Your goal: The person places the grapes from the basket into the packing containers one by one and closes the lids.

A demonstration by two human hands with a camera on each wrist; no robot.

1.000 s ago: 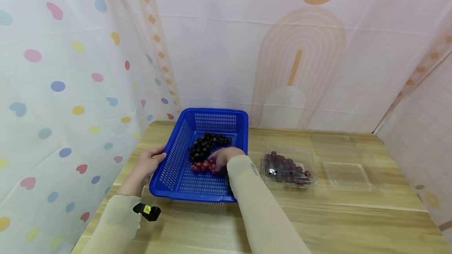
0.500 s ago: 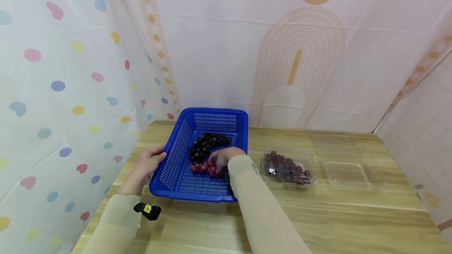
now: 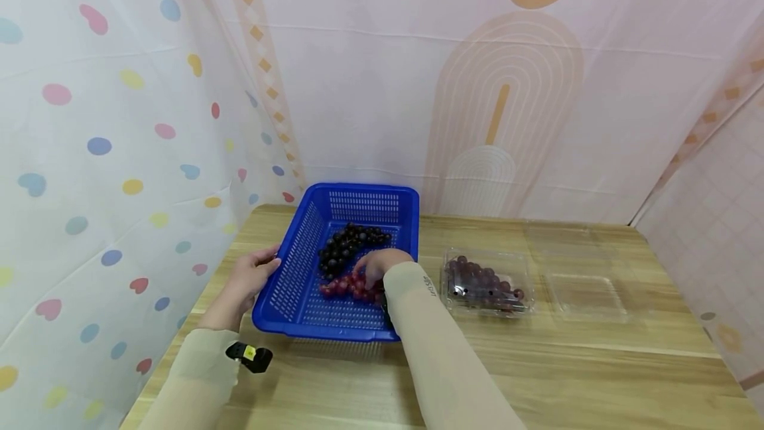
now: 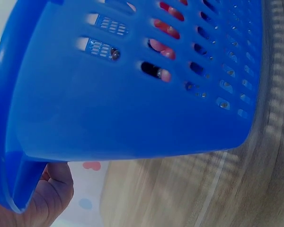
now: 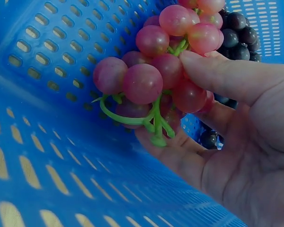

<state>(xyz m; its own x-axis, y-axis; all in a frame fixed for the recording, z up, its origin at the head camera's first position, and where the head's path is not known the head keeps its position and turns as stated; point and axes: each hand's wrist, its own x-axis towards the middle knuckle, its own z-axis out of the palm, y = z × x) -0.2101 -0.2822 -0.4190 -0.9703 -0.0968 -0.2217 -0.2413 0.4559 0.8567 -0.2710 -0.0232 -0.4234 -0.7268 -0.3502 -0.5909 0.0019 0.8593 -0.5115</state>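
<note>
A blue plastic basket (image 3: pixel 352 335) sits at the table's left, tilted slightly in the head view. My left hand (image 3: pixel 251 277) grips its left rim, with part of the fingers hidden beneath; that hand also shows at the lower left of the left wrist view. Inside the basket, my right hand (image 5: pixel 241 127) holds a bunch of red grapes (image 5: pixel 142 84) with a green stem, thumb on top and fingers underneath. Behind it on the basket floor lies a bunch of black grapes (image 3: pixel 346 247).
To the basket's right stands a clear plastic box (image 3: pixel 519 261) with dark red grapes (image 3: pixel 483 277) inside. Further right lies a clear, open container (image 3: pixel 587 294) on the wooden table (image 3: pixel 567 370). A patterned cloth (image 3: pixel 370 85) hangs behind the table.
The red grapes have shifted slightly under my right hand, their left end coming a little toward me. My left hand and the basket have stayed in place.
</note>
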